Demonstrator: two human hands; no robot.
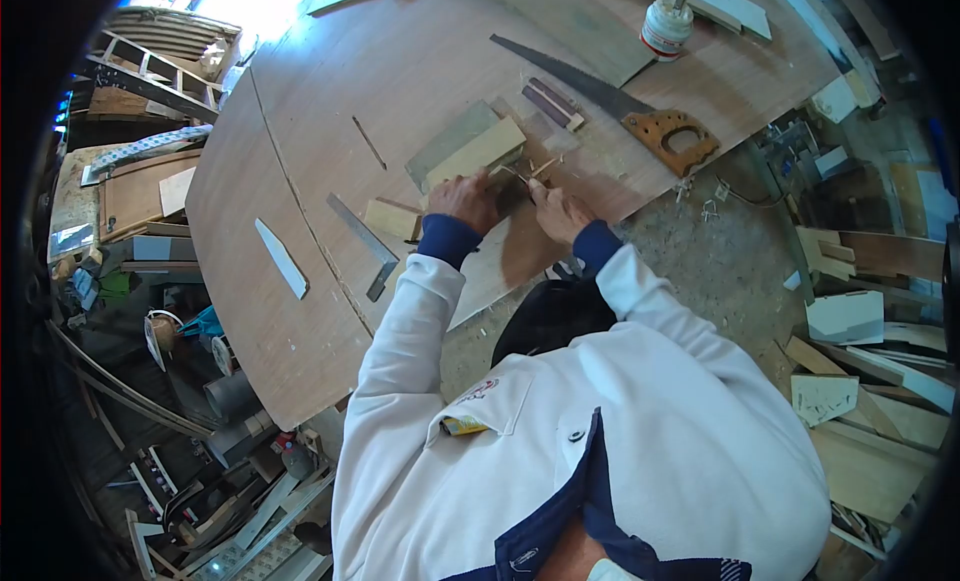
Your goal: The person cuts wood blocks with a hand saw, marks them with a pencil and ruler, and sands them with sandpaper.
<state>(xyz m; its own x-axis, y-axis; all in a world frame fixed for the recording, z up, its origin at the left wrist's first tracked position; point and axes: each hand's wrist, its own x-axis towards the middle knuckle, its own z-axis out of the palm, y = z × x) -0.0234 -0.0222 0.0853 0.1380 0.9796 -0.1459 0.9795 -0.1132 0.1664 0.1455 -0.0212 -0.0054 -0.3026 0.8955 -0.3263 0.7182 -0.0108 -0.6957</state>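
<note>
My left hand [462, 201] is closed over the near end of a pale wood block [482, 149], which lies on a flat grey-green piece [428, 161]. To its right, my right hand [562, 209] is closed, its fingertips pinching a thin, slender thing beside the block's end. Just what that slender thing is I cannot make out. Small wood slivers [543, 167] lie beside my right fingertips. Left of my left wrist are a small wood block [393, 219] and a try square [352, 231].
A handsaw [672, 139] lies at the right, by two dark reddish strips [550, 103]. Behind it stands a white jar [667, 28] with something sticking out. On the wooden tabletop [310, 131] are a thin dark stick [369, 143] and a pale pointed offcut [282, 258]. Boards [870, 461] clutter the floor.
</note>
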